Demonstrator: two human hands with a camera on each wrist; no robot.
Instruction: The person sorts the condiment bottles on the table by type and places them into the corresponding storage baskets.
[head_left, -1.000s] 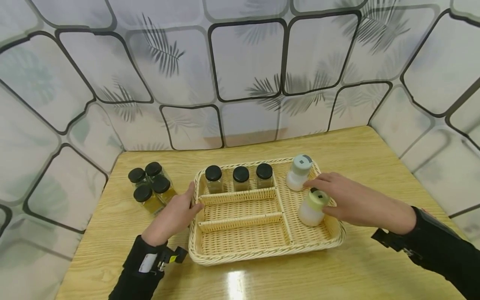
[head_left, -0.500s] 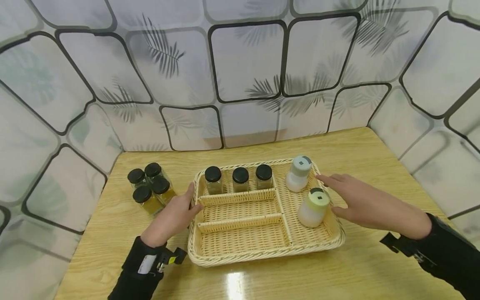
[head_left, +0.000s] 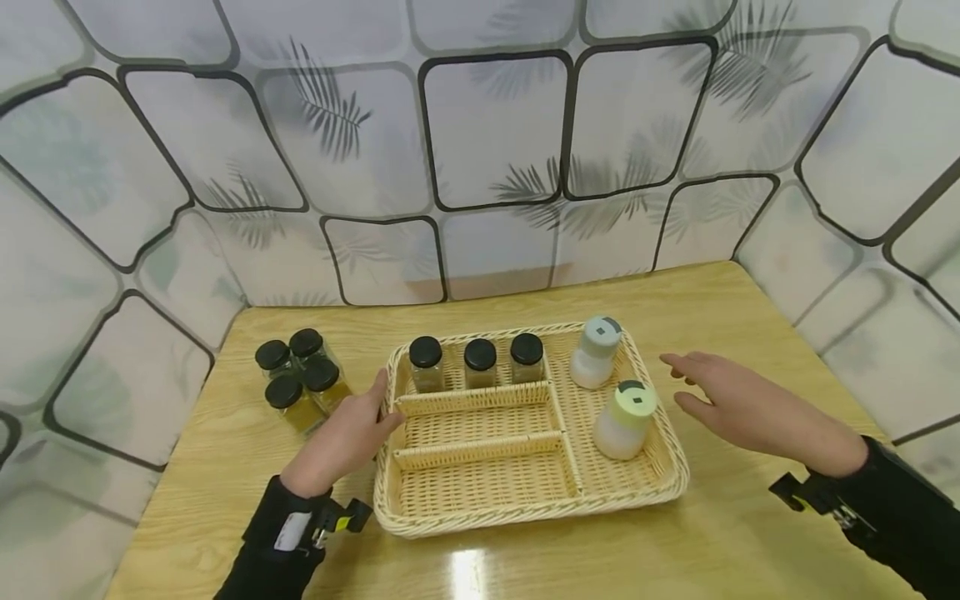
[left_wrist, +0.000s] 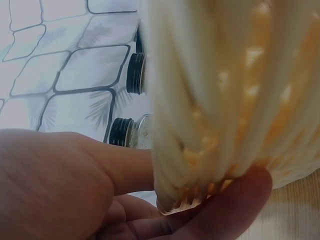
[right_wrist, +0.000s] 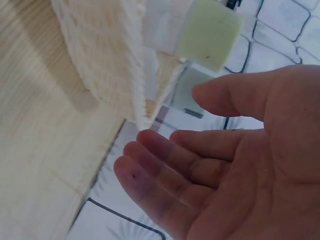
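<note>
Likely part-done: cream wicker basket (head_left: 525,514) on wooden worktop (head_left: 570,558) holds three black-lidded glass jars (head_left: 481,362) (11 o'clock), grey-lidded white bottle (head_left: 596,354) (1), green-lidded white bottle (head_left: 624,421) (3). Apparently left: four black-lidded glass jars (head_left: 321,373) outside (9–10). Left hand (head_left: 345,437) grips basket (9); right hand (head_left: 738,408) loose, touching nothing (3).

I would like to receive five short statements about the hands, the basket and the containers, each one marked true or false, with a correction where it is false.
1. The left hand grips the left rim of the basket. True.
2. The right hand is holding the yellow-lidded bottle. False: the right hand holds nothing; the yellow-lidded bottle stands in the basket.
3. Three black-lidded jars stand in a row in the basket. True.
4. The four jars left of the basket have white lids. False: the four jars have black lids.
5. The grey-lidded bottle is in the basket. True.
</note>
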